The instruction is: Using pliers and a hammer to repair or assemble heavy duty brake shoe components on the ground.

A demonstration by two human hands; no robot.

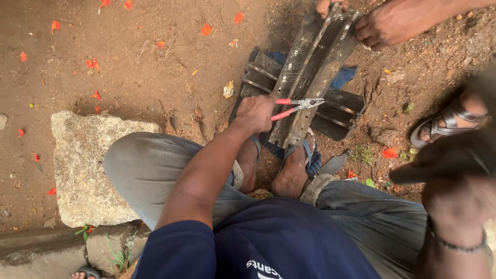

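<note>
Head view: the left hand (254, 112) was clenched round the red handles of the pliers (298, 105), whose nose bit on the long metal channel bars (310, 72) just beyond the grip. The right hand (454, 206) was blurred near the lens; I could not tell its grip. Another person's hand (392, 23) steadied the bars' far end. If the nose slipped, the knuckles could strike the steel edge.

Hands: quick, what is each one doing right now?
Left hand: closed around the red-handled pliers, whose tip is on the long dark metal bars.
Right hand: raised close to the camera and blurred; cannot tell if it holds anything.
</note>
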